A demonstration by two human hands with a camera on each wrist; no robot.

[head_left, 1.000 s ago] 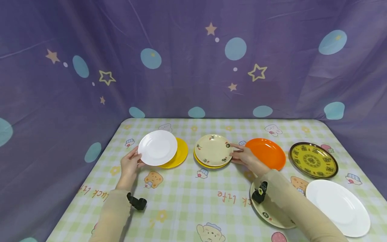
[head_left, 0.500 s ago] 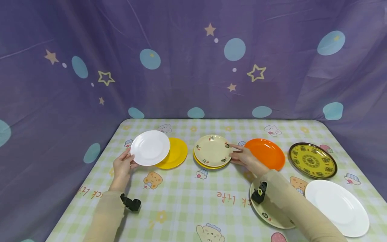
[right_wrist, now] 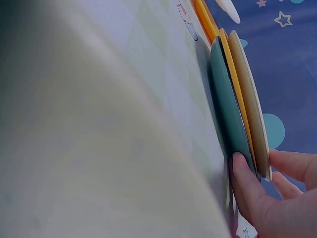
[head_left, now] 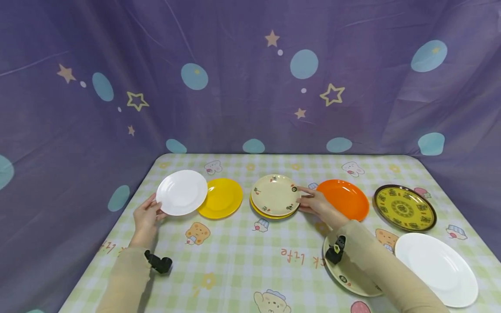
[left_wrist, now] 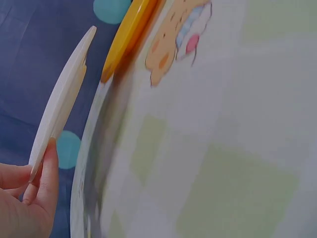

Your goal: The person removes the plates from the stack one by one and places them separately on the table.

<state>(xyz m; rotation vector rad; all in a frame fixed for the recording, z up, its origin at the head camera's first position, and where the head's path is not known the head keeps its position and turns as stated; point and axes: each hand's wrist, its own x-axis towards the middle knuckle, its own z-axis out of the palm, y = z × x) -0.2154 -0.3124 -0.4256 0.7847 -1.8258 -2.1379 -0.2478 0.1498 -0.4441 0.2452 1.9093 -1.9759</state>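
Note:
My left hand (head_left: pixel 145 217) pinches the near left rim of a white plate (head_left: pixel 181 192), thumb on one face and fingers on the other. The plate is raised off the table, as the left wrist view shows, and overlaps the left edge of a yellow plate (head_left: pixel 222 199) in the head view. My right hand (head_left: pixel 318 205) grips the right edge of a stack of plates. A cream plate with small printed motifs (head_left: pixel 275 194) tops it, a second yellow plate (right_wrist: pixel 237 84) lies under that, and a teal plate (right_wrist: pixel 227 99) is lowest, hidden in the head view.
Right of the stack lie an orange plate (head_left: pixel 344 198) and a dark-rimmed, patterned yellow-green plate (head_left: pixel 405 208). Nearer stand a large white oval plate (head_left: pixel 436 269) and another cream plate (head_left: pixel 352 276), partly covered by my right sleeve. A checked cloth (head_left: pixel 235 261) covers the table.
My left hand has carried the white plate leftward, uncovering more of the yellow plate. My right hand stays at the stack, without visible movement.

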